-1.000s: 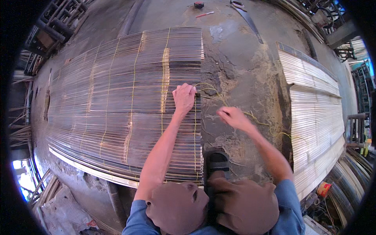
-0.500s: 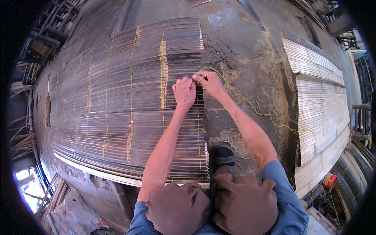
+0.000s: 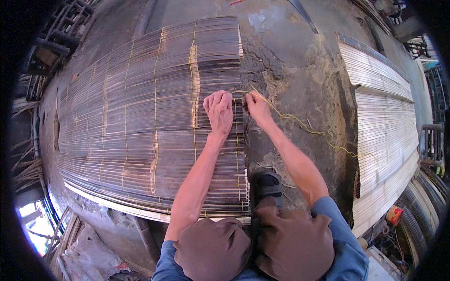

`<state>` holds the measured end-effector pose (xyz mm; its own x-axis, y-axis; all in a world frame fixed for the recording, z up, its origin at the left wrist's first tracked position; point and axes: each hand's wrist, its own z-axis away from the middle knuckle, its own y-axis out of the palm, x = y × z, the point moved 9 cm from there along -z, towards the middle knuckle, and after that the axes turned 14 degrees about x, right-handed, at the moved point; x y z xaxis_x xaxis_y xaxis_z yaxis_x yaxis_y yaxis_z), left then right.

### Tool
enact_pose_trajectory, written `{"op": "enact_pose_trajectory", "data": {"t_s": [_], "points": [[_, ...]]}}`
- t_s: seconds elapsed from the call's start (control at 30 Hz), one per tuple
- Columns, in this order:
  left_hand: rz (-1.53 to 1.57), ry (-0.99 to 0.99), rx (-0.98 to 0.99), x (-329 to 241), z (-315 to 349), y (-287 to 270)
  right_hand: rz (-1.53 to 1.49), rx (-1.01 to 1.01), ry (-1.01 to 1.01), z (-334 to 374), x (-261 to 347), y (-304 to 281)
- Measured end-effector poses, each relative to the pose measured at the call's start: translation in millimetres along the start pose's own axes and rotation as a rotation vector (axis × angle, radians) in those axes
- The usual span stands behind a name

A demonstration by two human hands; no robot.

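Note:
A wide mat of thin dark slats [image 3: 176, 154], tied with rows of yellow cord, lies flat before me. Over its right edge is my left hand [image 3: 219, 111], knuckles up, with curled fingers closed on the cord at the slat ends; the fingertips are partly hidden. Just off that edge, my right hand [image 3: 258, 108] pinches the yellow cord [image 3: 323, 134]. A short stretch of cord spans the small gap between both hands. From the right hand, the loose cord trails across the floor to a pale slat mat [image 3: 386, 126].
Rough, cracked floor [image 3: 290, 70] separates the two mats. My sandalled foot [image 3: 268, 185] is beside the near right corner of the dark mat. Rolled slats [image 3: 424, 206] and a red container [image 3: 394, 215] stand at the lower right. Dark racks [image 3: 56, 42] line the far left.
My right hand has drawn a little right and down, away from the left, widening the gap with cord across it. My left hand stays at the mat's edge.

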<state>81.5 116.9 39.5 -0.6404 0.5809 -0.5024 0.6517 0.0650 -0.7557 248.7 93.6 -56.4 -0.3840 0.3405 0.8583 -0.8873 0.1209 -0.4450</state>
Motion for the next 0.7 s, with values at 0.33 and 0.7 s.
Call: {"op": "enact_pose_trajectory", "data": {"t_s": [0.33,0.7], "points": [[0.219,-0.079,0.302,33,-25,27,-0.064,0.186,-0.199,-39,92,-12],[0.138,-0.136,0.309,40,-24,41,-0.315,0.654,-0.330,-18,89,12]]}}
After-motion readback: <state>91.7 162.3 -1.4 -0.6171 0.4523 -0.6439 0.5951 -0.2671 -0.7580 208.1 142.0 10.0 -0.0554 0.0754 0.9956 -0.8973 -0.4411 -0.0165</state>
